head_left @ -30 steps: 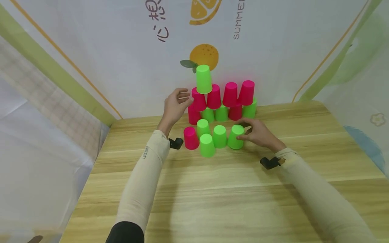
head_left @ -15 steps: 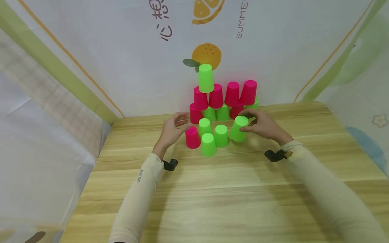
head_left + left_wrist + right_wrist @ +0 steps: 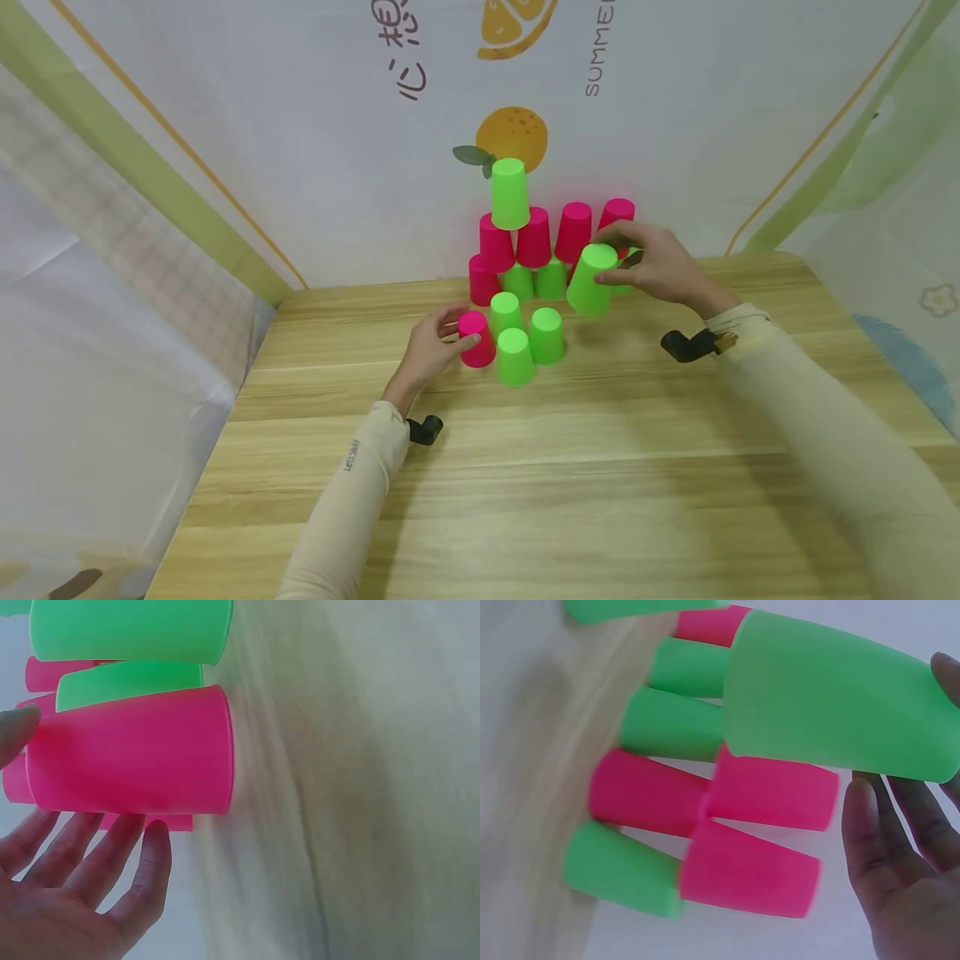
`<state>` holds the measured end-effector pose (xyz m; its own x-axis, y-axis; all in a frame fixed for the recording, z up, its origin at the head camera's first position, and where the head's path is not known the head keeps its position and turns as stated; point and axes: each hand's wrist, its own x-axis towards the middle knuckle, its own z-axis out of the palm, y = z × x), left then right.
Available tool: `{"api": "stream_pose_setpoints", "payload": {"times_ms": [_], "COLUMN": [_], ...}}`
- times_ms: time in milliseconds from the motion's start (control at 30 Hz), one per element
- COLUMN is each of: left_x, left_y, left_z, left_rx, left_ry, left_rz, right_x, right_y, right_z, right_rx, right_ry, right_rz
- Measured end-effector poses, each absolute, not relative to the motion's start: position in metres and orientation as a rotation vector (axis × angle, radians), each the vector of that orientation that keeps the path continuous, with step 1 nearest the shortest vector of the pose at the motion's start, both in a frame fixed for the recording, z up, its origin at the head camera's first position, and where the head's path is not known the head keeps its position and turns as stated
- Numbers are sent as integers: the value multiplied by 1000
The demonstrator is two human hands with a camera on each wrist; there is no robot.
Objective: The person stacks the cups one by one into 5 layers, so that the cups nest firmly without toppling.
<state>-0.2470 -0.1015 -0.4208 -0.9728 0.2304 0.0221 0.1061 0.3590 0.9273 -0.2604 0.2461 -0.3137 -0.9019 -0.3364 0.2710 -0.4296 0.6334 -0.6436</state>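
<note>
My right hand [image 3: 660,262] pinches a green cup [image 3: 590,283] by its upper part, raised off the table and tilted, mouth down. In the head view this cup overlaps the right side of the stack behind. My left hand [image 3: 431,354] is around a pink cup [image 3: 475,350] standing upside down on the table. Its thumb [image 3: 19,727] lies at the near side and its fingers reach the opposite side, tips partly hidden by the cup. Right of that pink cup, upside down, stand three green cups: a back one [image 3: 505,312], a front one [image 3: 514,358] and a right one [image 3: 547,337].
Behind, a stack of upside-down cups stands near the wall cloth: a green and pink bottom row, pink cups [image 3: 533,239] above, and one green cup [image 3: 510,196] on top at the left. The wooden table [image 3: 540,483] extends toward me.
My right hand has lifted its green cup from the table, up and toward the stack. My left hand has come down from beside the stack to the pink cup.
</note>
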Motion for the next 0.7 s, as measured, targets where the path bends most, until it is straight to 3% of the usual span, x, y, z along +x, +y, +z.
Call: {"api": "stream_pose_setpoints", "payload": {"times_ms": [700], "left_x": [-242], "left_y": [-102], "left_z": [-428], "left_rx": [292], "left_ry": [2476], "left_rz": [1704], "right_x": [-303], "right_y": [223], "right_z": [-249], "right_rx": [558], "right_ry": [-2807], "right_rz": [1121]}}
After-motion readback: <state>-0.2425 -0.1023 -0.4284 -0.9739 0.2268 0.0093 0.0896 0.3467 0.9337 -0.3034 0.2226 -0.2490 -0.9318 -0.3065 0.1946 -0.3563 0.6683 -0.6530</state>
